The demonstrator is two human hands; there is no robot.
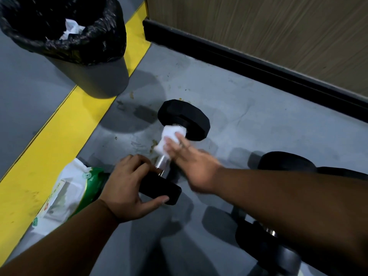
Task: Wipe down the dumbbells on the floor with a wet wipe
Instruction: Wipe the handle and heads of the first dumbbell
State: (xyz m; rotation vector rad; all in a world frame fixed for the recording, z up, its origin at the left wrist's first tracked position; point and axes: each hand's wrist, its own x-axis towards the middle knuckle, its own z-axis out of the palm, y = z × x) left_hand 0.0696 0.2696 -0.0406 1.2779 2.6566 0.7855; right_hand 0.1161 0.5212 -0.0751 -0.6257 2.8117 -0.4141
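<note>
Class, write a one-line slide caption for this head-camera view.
Left hand steadies the dumbbell while the right hand presses a wet wipe along its handle.

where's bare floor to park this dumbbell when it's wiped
Bare grey floor lies between the dumbbell and the black baseboard. It is crowded near the wipes pack and the other dumbbells.

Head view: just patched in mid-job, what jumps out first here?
At centre, the right hand presses a white wet wipe round the chrome handle of a black dumbbell on the grey floor, while the left hand grips its near end. A bin with a black liner stands upper left by a yellow floor stripe, and a green wipes pack lies lower left.
</note>
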